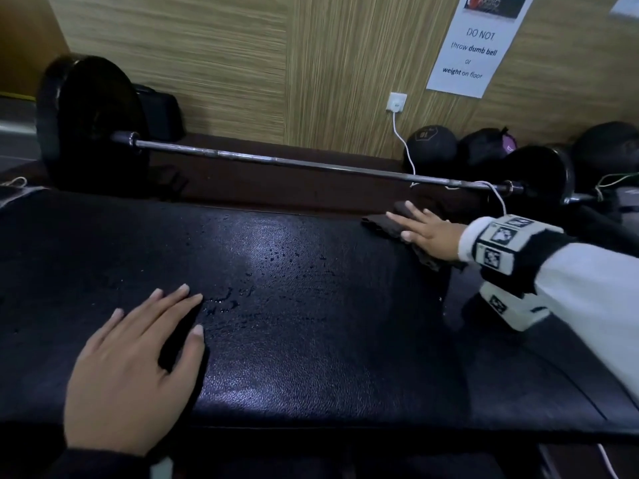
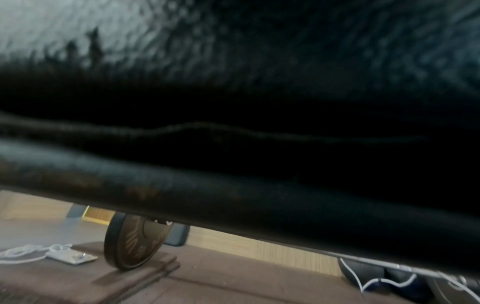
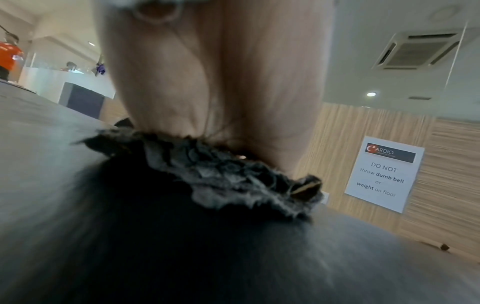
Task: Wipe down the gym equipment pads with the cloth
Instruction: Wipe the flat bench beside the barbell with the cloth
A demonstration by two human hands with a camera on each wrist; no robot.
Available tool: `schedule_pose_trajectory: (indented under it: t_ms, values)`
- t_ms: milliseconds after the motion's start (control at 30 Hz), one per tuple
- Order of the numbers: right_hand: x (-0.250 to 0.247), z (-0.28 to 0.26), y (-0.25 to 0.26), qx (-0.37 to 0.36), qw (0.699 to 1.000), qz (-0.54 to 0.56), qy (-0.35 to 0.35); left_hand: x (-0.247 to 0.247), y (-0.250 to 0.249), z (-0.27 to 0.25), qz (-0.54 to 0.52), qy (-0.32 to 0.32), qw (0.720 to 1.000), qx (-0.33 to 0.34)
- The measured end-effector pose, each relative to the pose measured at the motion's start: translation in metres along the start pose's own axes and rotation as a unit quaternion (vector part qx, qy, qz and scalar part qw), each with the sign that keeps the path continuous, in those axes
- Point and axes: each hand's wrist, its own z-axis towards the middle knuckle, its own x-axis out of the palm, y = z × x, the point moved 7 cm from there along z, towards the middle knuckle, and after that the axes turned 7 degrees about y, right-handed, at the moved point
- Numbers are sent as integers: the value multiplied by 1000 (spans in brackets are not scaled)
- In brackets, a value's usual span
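A wide black leather bench pad (image 1: 294, 340) fills the head view, with water droplets (image 1: 283, 257) shining near its middle. At its far right corner my right hand (image 1: 423, 228) presses flat, fingers straight, on a dark grey cloth (image 1: 383, 225). The right wrist view shows the palm (image 3: 221, 82) on the cloth's frayed edge (image 3: 221, 179) over the pad (image 3: 182, 257). My left hand (image 1: 145, 357) rests flat with spread fingers on the pad's near left part, holding nothing. The left wrist view shows only the pad's edge (image 2: 233, 195), no fingers.
A barbell (image 1: 294, 162) with black plates (image 1: 86, 126) lies behind the pad along the wooden wall. A white cable (image 1: 404, 143) hangs from a socket (image 1: 397, 102) over the bar. Dark medicine balls (image 1: 430, 145) sit at the right. A paper notice (image 1: 473, 46) hangs on the wall.
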Motion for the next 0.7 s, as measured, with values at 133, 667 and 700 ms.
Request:
schedule_pose_trajectory:
  t_ms: [133, 667, 700]
  values:
    - [28, -40, -10, -1, 1000, 2, 15, 0, -1, 0, -3, -4, 1000, -1]
    - [5, -7, 62, -41, 998, -35, 15, -1, -1, 0, -18, -13, 1000, -6]
    - [2, -3, 50, -17, 999, -40, 15, -1, 0, 0, -20, -14, 1000, -4]
